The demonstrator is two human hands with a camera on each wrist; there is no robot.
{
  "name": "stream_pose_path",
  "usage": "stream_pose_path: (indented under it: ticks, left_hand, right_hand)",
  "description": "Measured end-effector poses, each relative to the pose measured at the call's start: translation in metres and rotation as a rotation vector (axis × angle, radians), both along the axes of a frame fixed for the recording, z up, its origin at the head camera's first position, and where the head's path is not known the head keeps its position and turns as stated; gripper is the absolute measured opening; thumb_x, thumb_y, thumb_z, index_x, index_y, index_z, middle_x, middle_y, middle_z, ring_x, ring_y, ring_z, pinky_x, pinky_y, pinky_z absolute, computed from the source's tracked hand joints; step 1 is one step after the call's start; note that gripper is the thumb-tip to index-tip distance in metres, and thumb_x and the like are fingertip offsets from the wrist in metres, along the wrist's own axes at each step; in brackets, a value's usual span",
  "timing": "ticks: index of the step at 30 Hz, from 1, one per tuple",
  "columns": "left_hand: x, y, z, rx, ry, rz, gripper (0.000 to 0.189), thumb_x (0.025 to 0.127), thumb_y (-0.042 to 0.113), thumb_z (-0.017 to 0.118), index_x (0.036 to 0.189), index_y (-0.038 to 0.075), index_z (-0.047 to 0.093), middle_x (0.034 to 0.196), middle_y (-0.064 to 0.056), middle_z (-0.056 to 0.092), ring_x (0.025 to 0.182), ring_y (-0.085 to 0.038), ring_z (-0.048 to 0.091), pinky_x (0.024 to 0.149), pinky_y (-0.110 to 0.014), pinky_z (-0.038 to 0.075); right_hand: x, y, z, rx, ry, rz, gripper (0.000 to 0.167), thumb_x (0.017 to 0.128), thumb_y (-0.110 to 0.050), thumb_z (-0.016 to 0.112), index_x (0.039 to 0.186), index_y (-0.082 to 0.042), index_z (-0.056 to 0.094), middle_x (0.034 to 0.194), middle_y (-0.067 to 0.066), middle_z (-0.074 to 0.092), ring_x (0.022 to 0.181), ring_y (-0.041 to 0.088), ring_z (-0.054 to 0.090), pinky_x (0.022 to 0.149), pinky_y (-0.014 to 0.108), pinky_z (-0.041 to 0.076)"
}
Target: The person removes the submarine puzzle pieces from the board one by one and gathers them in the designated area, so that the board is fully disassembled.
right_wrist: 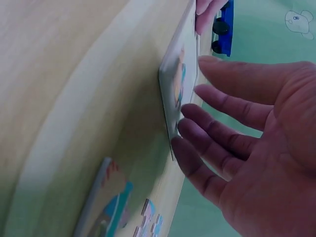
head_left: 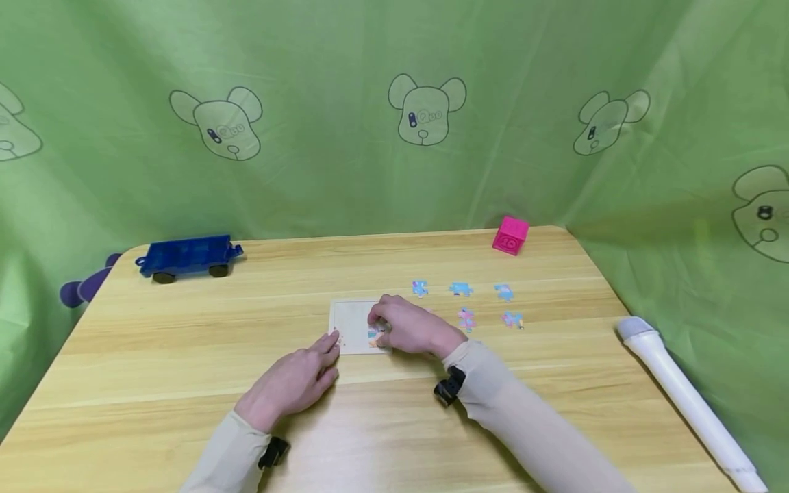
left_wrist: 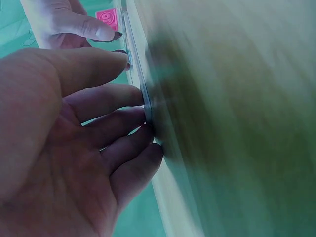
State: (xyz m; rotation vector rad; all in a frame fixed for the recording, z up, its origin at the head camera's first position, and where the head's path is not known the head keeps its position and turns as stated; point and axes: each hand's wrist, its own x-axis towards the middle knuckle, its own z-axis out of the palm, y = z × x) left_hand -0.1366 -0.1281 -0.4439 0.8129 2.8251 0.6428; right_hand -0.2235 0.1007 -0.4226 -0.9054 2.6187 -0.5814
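A pale puzzle board (head_left: 353, 327) lies flat on the table in the head view. A colourful puzzle piece (head_left: 374, 337) sits at the board's right side, partly hidden by my right hand (head_left: 414, 327). In the right wrist view, the fingers (right_wrist: 212, 128) of that hand bend loosely at the board beside the piece, thumb apart from them. My left hand (head_left: 296, 380) rests at the board's left edge. Its fingertips (left_wrist: 140, 96) touch that edge in the left wrist view, and none are wrapped around anything.
Several loose puzzle pieces (head_left: 466, 319) lie in rows right of the board. A blue toy wagon (head_left: 190, 256) stands at the back left, a pink cube (head_left: 511, 235) at the back right. Along the right table edge leans a white tube (head_left: 684, 397). Green curtain (head_left: 345, 171) hangs behind.
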Motion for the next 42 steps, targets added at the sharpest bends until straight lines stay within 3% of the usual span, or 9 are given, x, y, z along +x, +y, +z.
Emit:
stream_pose_path:
  ticks: [7,16,24,42]
  left_hand:
    - [0.0000,0.0005,-0.0001,-0.002,0.001,0.003,0.044,0.099,0.014,0.057,0.135,-0.011,0.052,0.149,-0.024,0.039,0.131,-0.040,0.044,0.106,-0.051,0.040]
    - [-0.0001,0.0021,0.0019,-0.047,0.007,0.021,0.045,0.100,0.018,0.057,0.136,-0.008,0.052,0.149,-0.023,0.039,0.127,-0.042,0.048,0.103,-0.051,0.043]
    - [0.0025,0.0033,0.0018,-0.078,0.038,0.020,0.045,0.100,0.018,0.057,0.136,-0.008,0.053,0.149,-0.021,0.041,0.131,-0.037,0.045,0.101,-0.050,0.044]
    - [0.0043,0.0038,0.0028,-0.095,0.073,0.024,0.043,0.098,0.018,0.060,0.134,-0.005,0.056,0.147,-0.020,0.044,0.126,-0.037,0.050,0.096,-0.051,0.049]
  right_hand:
    - [0.0026,-0.0057,-0.0029,0.061,0.054,0.001,0.028,0.088,-0.015,0.075,0.113,-0.008,0.067,0.105,0.000,0.051,0.100,0.018,0.049,0.088,0.031,0.046]
    - [0.0056,-0.0066,-0.0020,0.065,0.042,-0.025,0.026,0.088,-0.016,0.074,0.111,-0.007,0.066,0.103,0.001,0.049,0.092,0.017,0.049,0.083,0.030,0.046]
    - [0.0051,-0.0067,-0.0042,0.032,0.033,-0.011,0.017,0.087,-0.011,0.074,0.100,-0.009,0.063,0.097,0.002,0.050,0.086,0.017,0.048,0.077,0.030,0.045]
    - [0.0050,-0.0074,-0.0052,-0.002,0.024,-0.024,0.019,0.084,-0.010,0.077,0.099,-0.011,0.064,0.095,0.002,0.047,0.084,0.016,0.046,0.074,0.030,0.043]
